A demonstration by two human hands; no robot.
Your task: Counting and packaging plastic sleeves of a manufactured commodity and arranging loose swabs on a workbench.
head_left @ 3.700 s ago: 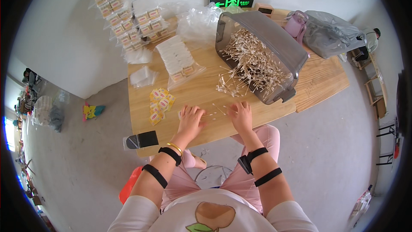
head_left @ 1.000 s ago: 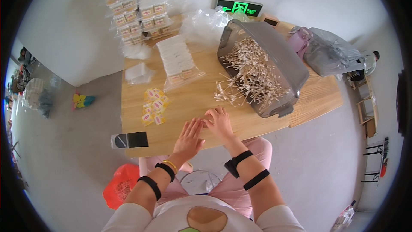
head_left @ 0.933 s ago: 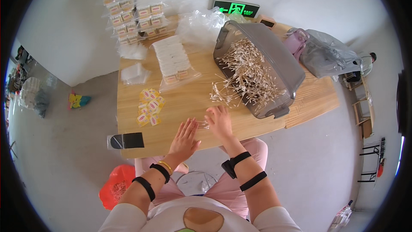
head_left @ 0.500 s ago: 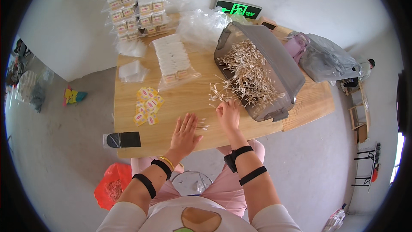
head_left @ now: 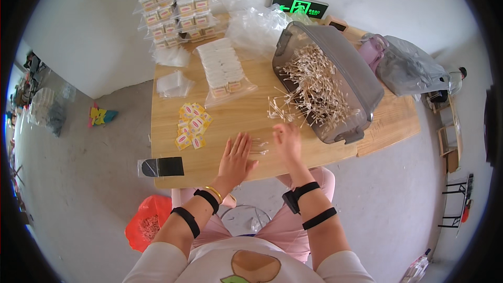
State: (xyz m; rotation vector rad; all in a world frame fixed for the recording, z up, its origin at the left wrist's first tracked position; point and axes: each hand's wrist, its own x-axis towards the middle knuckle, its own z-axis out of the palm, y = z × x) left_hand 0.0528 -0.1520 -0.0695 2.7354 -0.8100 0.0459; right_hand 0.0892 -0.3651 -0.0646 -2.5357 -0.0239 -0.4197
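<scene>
My left hand (head_left: 236, 158) lies flat on the wooden table, fingers stretched out. Its fingers cover part of a small row of cotton swabs (head_left: 259, 147), whose ends stick out to the right. Just right of that row, my right hand (head_left: 288, 143) is held with its fingers curled in; anything between them is too small to make out. Beyond it, a tilted grey plastic bin (head_left: 361, 86) holds a big heap of loose cotton swabs (head_left: 317, 86). Some swabs (head_left: 280, 109) spill over its near left rim. Left of my left hand are several yellow-and-white printed cards (head_left: 194, 124), scattered and overlapping.
A filled clear bag of swab packs (head_left: 221, 68) and clear sleeves (head_left: 174, 84) lie behind the cards. Stacked packs (head_left: 157, 15) rise at the back left. A black pouch (head_left: 170, 166) sits at the front left edge. Below stands a red bag (head_left: 146, 225); grey plastic (head_left: 414, 68) lies right.
My right hand has drawn back slightly from the spilled swabs at the bin toward the row. My left hand stays flat beside it. The whole view has shifted a little.
</scene>
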